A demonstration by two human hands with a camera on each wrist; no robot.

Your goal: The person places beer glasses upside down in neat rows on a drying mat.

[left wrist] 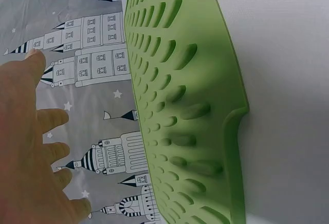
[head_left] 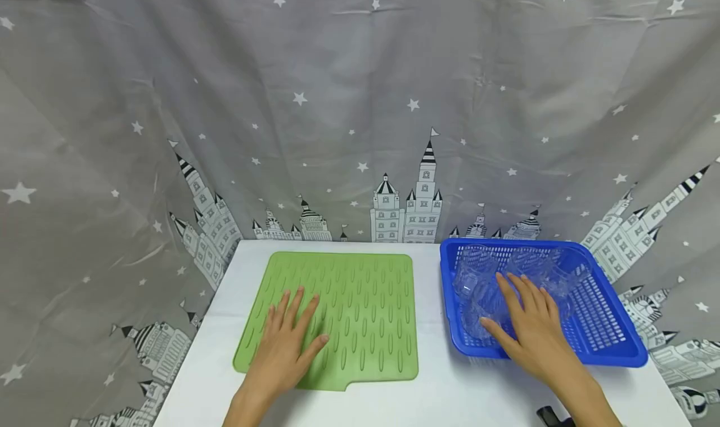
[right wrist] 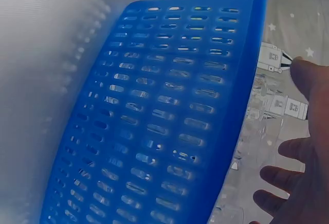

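Observation:
My left hand (head_left: 285, 349) hovers over a green ribbed drying mat (head_left: 371, 302), its fingers spread and holding nothing. In the left wrist view a gap shows between that hand (left wrist: 31, 147) and the mat (left wrist: 205, 80). Over the near side of a blue plastic basket (head_left: 610, 352) is my right hand (head_left: 531, 336), fingers extended and parted. Several clear drinking glasses (head_left: 475, 267) lie in the basket, partly behind the right hand. From the right wrist, the basket's slotted wall (right wrist: 154, 95) hides most of the glasses (right wrist: 259, 126); the fingers appear above them, gripping nothing.
Both the mat and the basket are on a white table (head_left: 430, 402), mat at left, basket at right. A small black object (head_left: 548, 414) lies by the right forearm. Behind the table hangs a grey curtain (head_left: 337, 58) with printed stars and castles.

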